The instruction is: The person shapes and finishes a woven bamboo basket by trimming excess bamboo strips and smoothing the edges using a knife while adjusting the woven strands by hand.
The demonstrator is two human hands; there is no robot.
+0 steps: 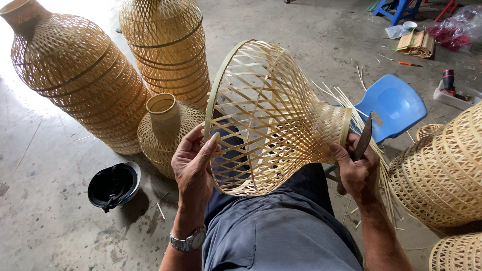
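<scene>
Floor (51, 211): bare grey concrete, strewn with thin bamboo slivers.
Tall baskets: 2 finished bottle-shaped woven pieces, 1 at upper left (73, 77), 1 beside it at top centre (165, 42), both upright.
Right-hand baskets (450, 165): stacked woven pieces lying on their sides at the right edge.
Held basket (267, 113): open-weave bamboo frame, lying sideways across the lap, wide rim toward the left, narrow neck toward the right with loose strip ends sticking out.
Small basket (163, 130): short-necked, upright, just behind the left hand.
Blue stool (395, 106): low plastic seat, behind the neck of the held basket.
Helmet (113, 184): black, upturned on the floor, near the small basket.
Left hand (193, 161): fingers clenched on the wide rim, thumb laid along the hoop; wristwatch (188, 240) below.
Right hand (357, 171): fingers closed around a knife (363, 139), blade pointing up, touching the neck band.
</scene>
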